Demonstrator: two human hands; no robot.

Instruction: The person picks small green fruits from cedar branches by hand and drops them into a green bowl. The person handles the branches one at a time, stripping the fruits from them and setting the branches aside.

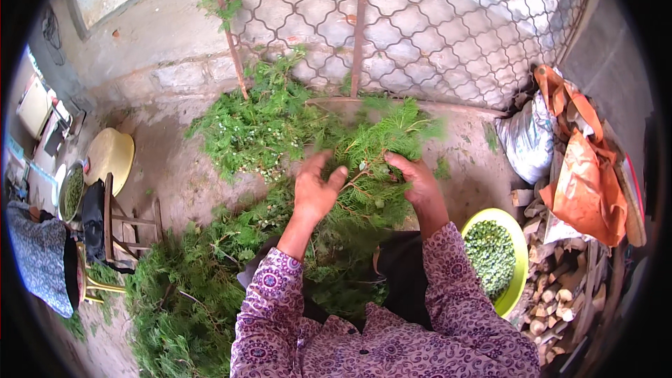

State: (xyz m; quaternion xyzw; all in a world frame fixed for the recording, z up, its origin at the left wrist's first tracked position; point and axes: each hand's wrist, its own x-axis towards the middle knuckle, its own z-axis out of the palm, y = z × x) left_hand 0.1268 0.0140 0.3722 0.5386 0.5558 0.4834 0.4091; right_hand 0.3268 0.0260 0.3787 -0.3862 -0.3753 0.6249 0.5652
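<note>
In front of my lap, a leafy evergreen branch (371, 175) with flat, feathery green sprays and a brown stem is held up. My right hand (423, 185) is closed on its right side, thumb and finger pinching the sprays. My left hand (318, 185) is at the branch's left side, thumb spread from the fingers; the fingertips are slightly blurred and nothing shows between them. A heap of cut branches (259, 119) dotted with small pale cones lies just beyond. To my right stands a yellow-green basin (523, 266) holding many small round green cones (490, 255).
More cut greenery (182, 301) is piled at my left. A metal lattice (420, 35) leans on the far wall. Firewood (556, 301), a white sack (528, 140) and an orange bag (584, 182) are at right. Left are a wooden chair (129, 220), a yellow basin (112, 157) and another person's patterned clothing (38, 255).
</note>
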